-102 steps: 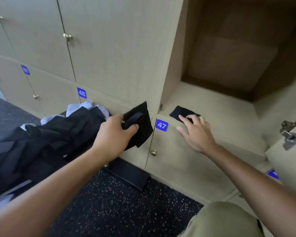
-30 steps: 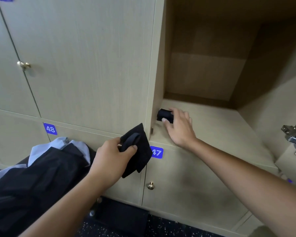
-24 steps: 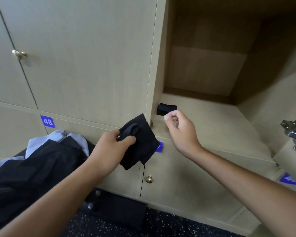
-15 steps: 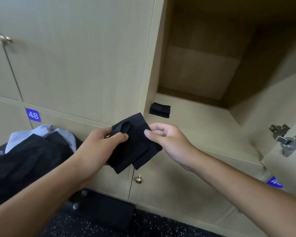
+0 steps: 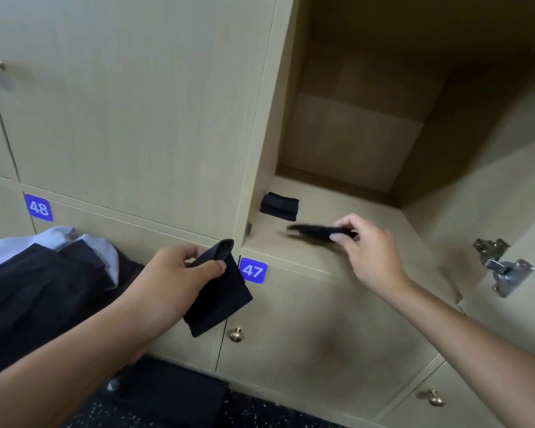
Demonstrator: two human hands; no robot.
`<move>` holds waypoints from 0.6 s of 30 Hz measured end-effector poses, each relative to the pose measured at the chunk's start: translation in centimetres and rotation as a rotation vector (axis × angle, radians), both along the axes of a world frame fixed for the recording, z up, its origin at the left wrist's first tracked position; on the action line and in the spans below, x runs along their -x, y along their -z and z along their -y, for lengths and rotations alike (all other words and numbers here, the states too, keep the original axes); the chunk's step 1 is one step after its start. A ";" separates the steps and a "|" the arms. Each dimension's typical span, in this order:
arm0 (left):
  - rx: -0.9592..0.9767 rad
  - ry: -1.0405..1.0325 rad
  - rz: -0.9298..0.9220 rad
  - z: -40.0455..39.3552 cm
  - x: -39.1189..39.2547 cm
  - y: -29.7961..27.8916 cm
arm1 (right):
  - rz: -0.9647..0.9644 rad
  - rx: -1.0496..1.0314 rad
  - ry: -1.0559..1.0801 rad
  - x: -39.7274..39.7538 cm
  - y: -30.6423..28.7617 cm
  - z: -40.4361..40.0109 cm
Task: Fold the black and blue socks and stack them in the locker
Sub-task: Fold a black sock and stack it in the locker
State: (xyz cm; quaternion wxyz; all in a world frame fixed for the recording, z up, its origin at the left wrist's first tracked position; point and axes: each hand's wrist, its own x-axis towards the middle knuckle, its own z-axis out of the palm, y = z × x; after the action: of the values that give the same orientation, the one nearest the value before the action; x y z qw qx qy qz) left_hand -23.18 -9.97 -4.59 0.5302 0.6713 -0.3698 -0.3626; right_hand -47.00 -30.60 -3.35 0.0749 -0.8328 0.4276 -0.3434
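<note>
A folded black sock lies on the floor of the open locker, close to its left wall. My right hand pinches a second folded black sock and holds it flat just above the locker floor, in front of the first one. My left hand grips a third black sock, which hangs down in front of the closed door marked 47.
A heap of dark and light blue clothes lies at the left below label 48. The open locker door with a metal hinge stands at the right. Brass knobs stick out from the lower doors. The floor is dark and speckled.
My right hand let go of the sock in the locker, came back to my left hand, took one folded sock from it and carried it toward the locker floor.
</note>
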 end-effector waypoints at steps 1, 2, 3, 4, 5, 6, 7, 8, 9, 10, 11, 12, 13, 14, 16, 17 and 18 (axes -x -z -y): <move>0.000 0.001 0.010 0.1 0.1 0.1 | -0.075 -0.044 -0.014 0.5 0.7 0.6; 0.002 0.001 0.017 0.2 0.3 0.1 | -0.133 -0.089 -0.042 1.0 1.3 1.0; 0.006 0.002 0.021 0.2 0.4 0.1 | -0.173 -0.139 -0.070 1.5 1.8 1.3; 0.010 0.002 0.025 0.3 0.4 0.1 | -0.191 -0.200 -0.092 2.0 2.1 1.3; 0.012 0.000 0.032 0.4 0.4 0.2 | -0.189 -0.258 -0.100 2.5 2.2 1.3; 0.013 -0.004 0.040 0.6 0.4 0.2 | -0.171 -0.289 -0.095 2.8 2.2 1.3; 0.013 -0.006 0.047 0.7 0.4 0.3 | -0.141 -0.294 -0.085 3.0 2.2 1.4; 0.013 -0.006 0.049 0.8 0.3 0.3 | -0.110 -0.275 -0.075 3.1 2.2 1.4; 0.011 -0.002 0.052 0.9 0.3 0.4 | -0.086 -0.243 -0.069 3.0 2.2 1.5; 0.008 0.002 0.058 1.0 0.3 0.4 | -0.079 -0.199 -0.063 2.8 2.1 1.4; 0.008 0.004 0.066 1.1 0.4 0.5 | -0.084 -0.151 -0.057 2.5 2.0 1.2; 0.010 0.006 0.073 1.1 0.4 0.6 | -0.092 -0.104 -0.058 2.1 2.0 1.0; 0.010 0.011 0.077 1.2 0.5 0.6 | -0.100 -0.066 -0.070 1.6 1.9 0.6; 0.009 0.017 0.075 1.2 0.6 0.7 | -0.108 -0.033 -0.088 1.0 1.9 0.2; 0.010 0.027 0.069 1.3 0.7 0.7 | -0.137 0.005 -0.123 -0.3 1.9 -0.9; 0.009 0.027 0.069 1.3 0.7 0.8 | -0.163 0.001 -0.130 -0.8 2.1 -1.4; 0.008 0.025 0.069 1.3 0.8 0.8 | -0.198 -0.010 -0.129 -1.4 2.3 -1.9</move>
State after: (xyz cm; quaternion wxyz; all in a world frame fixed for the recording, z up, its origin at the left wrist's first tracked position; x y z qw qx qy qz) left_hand -23.96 -11.27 -5.38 0.5153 0.6765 -0.3976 -0.3445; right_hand -45.64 -28.70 -5.60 0.0585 -0.8880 0.3803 -0.2518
